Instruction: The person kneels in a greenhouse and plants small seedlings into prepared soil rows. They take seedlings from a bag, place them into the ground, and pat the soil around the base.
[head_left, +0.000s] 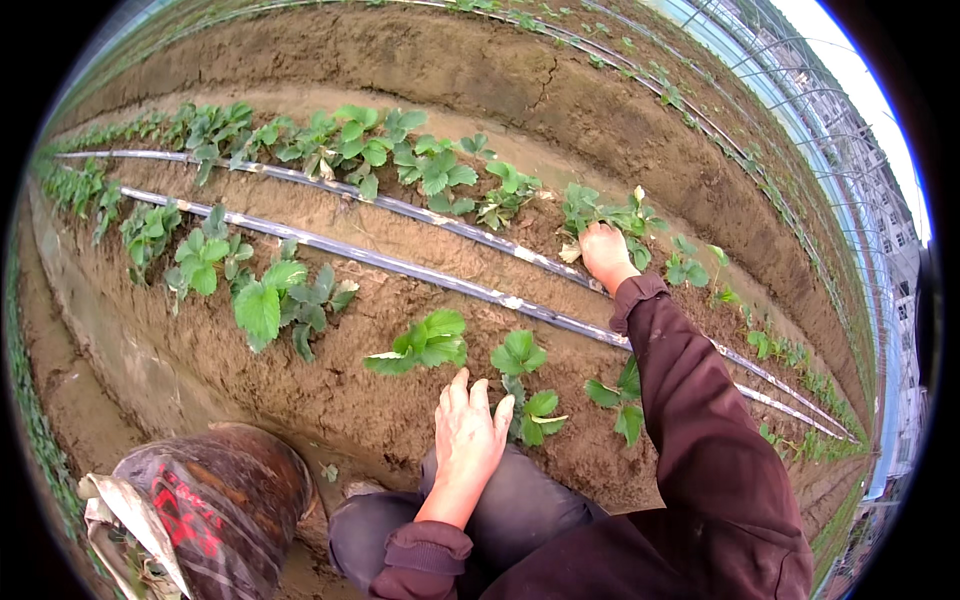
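Observation:
My right hand (604, 253) reaches across the raised soil bed, its fingers curled into the base of a strawberry plant (581, 206) in the far row. A dry, pale leaf (571, 252) shows beside its fingers; whether they grip anything is hidden. Nearer to me, my left hand (469, 416) hovers with fingers apart and nothing in it, back upward, between two strawberry plants of the near row. One plant (427, 343) has bright green leaves just beyond its fingertips; the other (519, 352) stands to its right.
Two drip irrigation tubes (420, 214) (405, 271) run lengthwise along the bed. A stained sack (217, 495) with red writing stands at lower left, plant scraps in its mouth. Furrows flank the bed. More planted beds lie beyond, with a greenhouse frame (806, 139) at right.

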